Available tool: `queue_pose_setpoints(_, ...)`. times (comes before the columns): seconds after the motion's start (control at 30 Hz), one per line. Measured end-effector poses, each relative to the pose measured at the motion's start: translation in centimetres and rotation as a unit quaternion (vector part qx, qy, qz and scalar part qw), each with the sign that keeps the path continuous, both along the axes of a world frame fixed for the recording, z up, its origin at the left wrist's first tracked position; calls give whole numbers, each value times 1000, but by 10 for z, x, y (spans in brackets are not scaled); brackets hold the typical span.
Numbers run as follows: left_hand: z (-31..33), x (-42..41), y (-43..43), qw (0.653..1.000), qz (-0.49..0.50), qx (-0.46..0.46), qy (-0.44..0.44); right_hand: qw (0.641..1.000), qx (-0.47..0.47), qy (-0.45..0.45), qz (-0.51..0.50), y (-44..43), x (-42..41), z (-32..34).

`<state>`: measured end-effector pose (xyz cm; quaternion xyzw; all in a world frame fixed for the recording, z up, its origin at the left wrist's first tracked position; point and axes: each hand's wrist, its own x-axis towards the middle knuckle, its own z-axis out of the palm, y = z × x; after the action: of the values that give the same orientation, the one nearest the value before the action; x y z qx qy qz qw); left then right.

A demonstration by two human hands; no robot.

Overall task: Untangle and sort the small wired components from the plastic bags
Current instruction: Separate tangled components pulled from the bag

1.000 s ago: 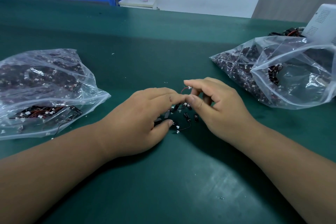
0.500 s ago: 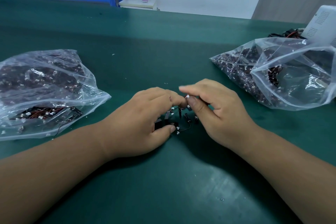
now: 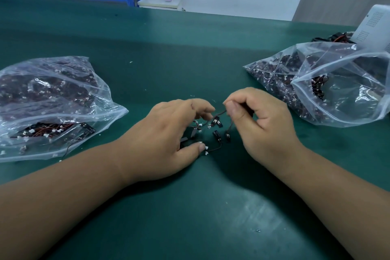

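Green mat [image 3: 190,217] is bare near you and far side; L bag [image 3: 52,101] and R bag [image 3: 327,82] flank your hands. L hand [image 3: 168,139] curls over the parts [image 3: 213,131] at centre, thumb on mat. R hand [image 3: 266,124] pinches a wire [image 3: 219,114], other fingers curled.

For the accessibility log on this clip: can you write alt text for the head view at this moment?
Two bare hands work a small tangle of wired components on a green table: the right hand pinches a thin wire, the left hand rests on the cluster. A clear plastic bag of similar parts lies at left, another, open, at right.
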<state>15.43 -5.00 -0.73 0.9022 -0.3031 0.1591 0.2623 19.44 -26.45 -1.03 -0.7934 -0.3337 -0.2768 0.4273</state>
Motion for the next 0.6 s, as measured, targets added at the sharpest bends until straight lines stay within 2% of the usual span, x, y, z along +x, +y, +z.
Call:
queue_pose_setpoints(0.17,-4,8,2,994,105,21,28,993,42,87,-68,-7,10,-3)
queue_pose_setpoints(0.4,-4,10,0,986,133,86,53,973,18,176,-148,-9,21,-7)
queue_pose_setpoints(0.6,-1,10,-2,980,158,104,66,965,21,209,-160,-10,25,-7)
